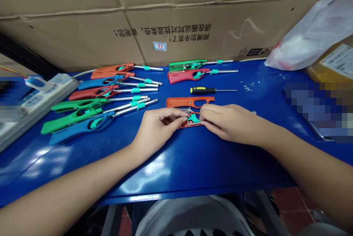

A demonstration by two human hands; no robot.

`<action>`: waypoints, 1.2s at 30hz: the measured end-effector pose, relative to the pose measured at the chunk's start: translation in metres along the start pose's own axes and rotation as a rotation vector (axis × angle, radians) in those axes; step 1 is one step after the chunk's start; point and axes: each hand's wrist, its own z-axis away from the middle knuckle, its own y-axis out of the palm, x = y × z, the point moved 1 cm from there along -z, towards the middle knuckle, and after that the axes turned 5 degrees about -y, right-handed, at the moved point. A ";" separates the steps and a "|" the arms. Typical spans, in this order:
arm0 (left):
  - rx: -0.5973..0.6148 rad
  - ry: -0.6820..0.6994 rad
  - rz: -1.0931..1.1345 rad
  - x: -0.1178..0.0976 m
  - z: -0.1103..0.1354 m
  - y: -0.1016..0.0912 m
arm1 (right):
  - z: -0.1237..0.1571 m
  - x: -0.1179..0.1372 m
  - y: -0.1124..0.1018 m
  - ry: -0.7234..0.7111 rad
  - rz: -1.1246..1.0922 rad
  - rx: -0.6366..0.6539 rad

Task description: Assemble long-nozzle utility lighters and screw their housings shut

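Observation:
An opened orange gas lighter lies on the blue table, its inner parts exposed. My left hand is closed, thumb and forefinger pinching at the left side of its teal trigger. From the other side, my right hand has its fingers pressed together on the lighter's right end. Exactly which small part each hand grips is hidden by the fingers. Just behind them rests the loose orange shell half. A screwdriver with a black and yellow handle lies farther back, beside several tiny screws.
Several coloured lighters lie in a row at left, near a white power strip. A green lighter and a red lighter lie at the back. A cardboard box walls the far edge; a plastic bag hangs at right.

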 end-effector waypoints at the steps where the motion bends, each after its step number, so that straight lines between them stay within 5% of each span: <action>1: 0.003 0.016 -0.025 0.001 0.000 0.000 | 0.000 0.000 0.000 0.005 -0.014 0.002; 15: 0.067 0.098 -0.205 -0.004 0.002 -0.003 | 0.000 -0.006 0.001 0.074 -0.255 -0.082; 36: 0.064 0.157 -0.222 -0.007 0.002 -0.003 | 0.001 -0.011 -0.002 0.223 -0.415 -0.011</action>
